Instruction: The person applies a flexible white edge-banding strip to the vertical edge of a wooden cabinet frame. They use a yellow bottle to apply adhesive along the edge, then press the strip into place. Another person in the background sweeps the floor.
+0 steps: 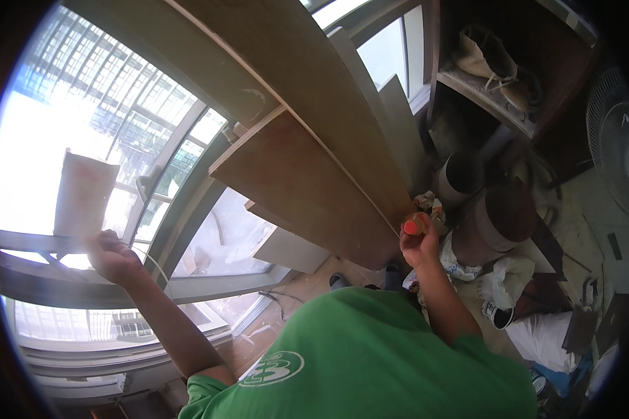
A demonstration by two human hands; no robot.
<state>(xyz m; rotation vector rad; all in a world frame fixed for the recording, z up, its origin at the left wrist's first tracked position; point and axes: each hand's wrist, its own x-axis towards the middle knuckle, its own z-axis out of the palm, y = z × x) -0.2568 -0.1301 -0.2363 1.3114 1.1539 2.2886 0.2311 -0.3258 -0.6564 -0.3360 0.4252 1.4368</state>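
Note:
Raised at the window, my left hand [112, 258] is closed at the lower edge of a pale, slightly curved rectangular sheet [87, 195]. Glare washes out the fingertips, and whether the sheet is card or thin board is unclear. My right hand [421, 244] is wrapped round a small brownish bottle with an orange-red cap [414, 225], its cap end turned up toward me. Beside that hand lean a long wooden plank [314, 84] and a wide brown board [307, 185], which slant up to the left.
A grey window frame [168, 209] curves along the left. Large cardboard tubes [500, 220] stand at right, near crumpled plastic bags [507, 279]. A shelf at upper right holds a pair of shoes [482, 56]. A fan [611, 119] stands at far right, and cables [283, 297] lie on the floor.

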